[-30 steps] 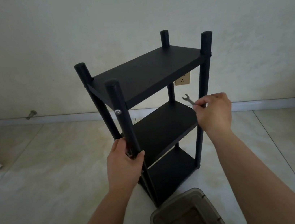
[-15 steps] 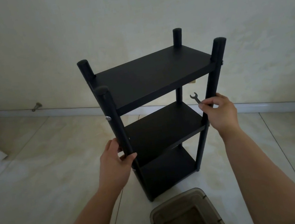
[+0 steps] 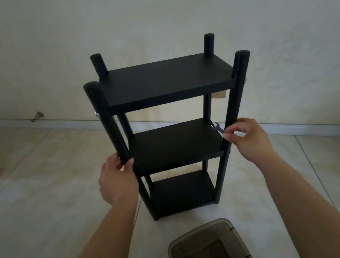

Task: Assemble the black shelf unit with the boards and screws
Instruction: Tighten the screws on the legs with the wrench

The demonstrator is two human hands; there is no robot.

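A black three-tier shelf unit point(image 3: 173, 128) made of flat rectangular boards and four round posts stands upright on the pale tiled floor point(image 3: 42, 190), in front of the cream wall point(image 3: 148, 11). Far left of the shelf unit, a small metal stopper point(image 3: 37, 116) sticks out at the base of the wall. The person's left hand point(image 3: 117, 180) grips the shelf unit's front-left round black post point(image 3: 107, 124) at the level of the middle board point(image 3: 175, 143), fingers curled around it and thumb pressed on its inner side. A silver screw head point(image 3: 97, 114) shows on that post just below the top board point(image 3: 166, 77). At the front-right post point(image 3: 236, 108), the right hand point(image 3: 249, 139) pinches a small flat silver wrench point(image 3: 217, 128) between thumb and fingertips, its open end over the middle board's right edge. Below the shelf unit, nearest the camera, sits a translucent brown plastic container point(image 3: 210, 252).
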